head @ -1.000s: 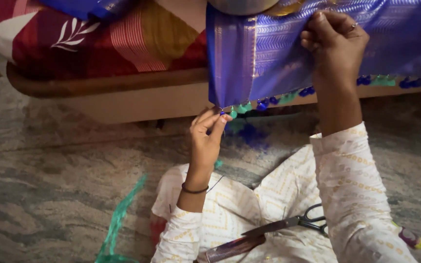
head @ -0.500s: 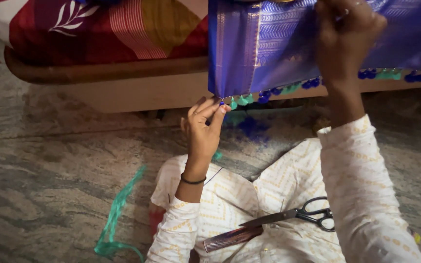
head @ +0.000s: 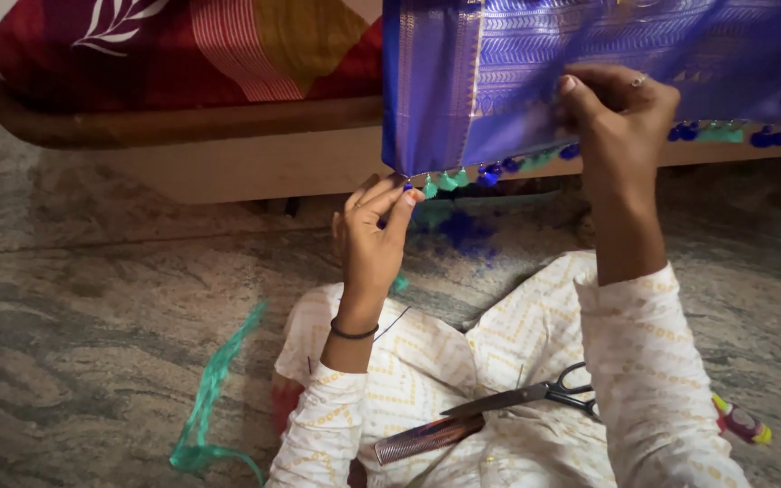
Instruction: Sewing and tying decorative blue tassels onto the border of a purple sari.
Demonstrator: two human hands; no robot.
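Observation:
A purple-blue woven cloth (head: 517,72) with a gold-patterned border hangs from above, its lower edge trimmed with small green and blue tassels (head: 463,176). My right hand (head: 621,113) grips the cloth near its lower edge and holds it up. My left hand (head: 372,235) pinches the cloth's bottom left corner by the first tassel, with a thin thread trailing from it down toward my lap. A pair of black-handled scissors (head: 535,395) and a dark comb (head: 427,438) lie on my lap.
A bed with a red, yellow and white patterned cover (head: 192,45) and wooden frame (head: 183,126) stands ahead. A strip of green thread (head: 214,389) lies on the marbled stone floor at left. A small red and yellow object (head: 741,422) lies at right.
The view has tilted down a little, so the cloth and both hands sit lower in frame. My left hand stays pinched at the cloth's corner and my right hand keeps its grip.

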